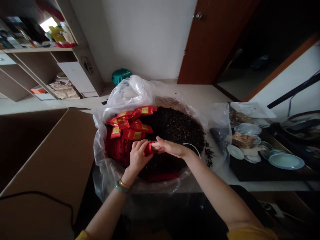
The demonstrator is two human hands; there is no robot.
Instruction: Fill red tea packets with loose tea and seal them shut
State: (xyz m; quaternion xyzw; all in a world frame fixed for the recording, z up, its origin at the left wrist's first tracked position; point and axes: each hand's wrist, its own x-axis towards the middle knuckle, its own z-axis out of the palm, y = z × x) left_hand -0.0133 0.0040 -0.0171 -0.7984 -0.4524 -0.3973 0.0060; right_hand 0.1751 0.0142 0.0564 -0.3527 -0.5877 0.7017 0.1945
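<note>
My left hand (138, 156) is closed around a small red packet (149, 148), held above the near part of a plastic-lined basin. My right hand (170, 148) meets the packet's right end, its fingers stretched toward it and its thumb raised; the fingertips are partly hidden. Dark loose tea leaves (175, 123) fill much of the basin. Several puffy red packets with gold labels (135, 134) lie in a heap on the left side of the leaves. Just below that heap is a stack of flat red packets (117, 151).
Clear plastic sheeting (100, 143) drapes over the basin's rim. To the left stands an open cardboard box (57, 160). A dark tray at right bears a pale bowl (286, 160), a small white dish (235, 152) and a tub lid (247, 129). Shelves (45, 50) and a brown door (212, 40) lie beyond.
</note>
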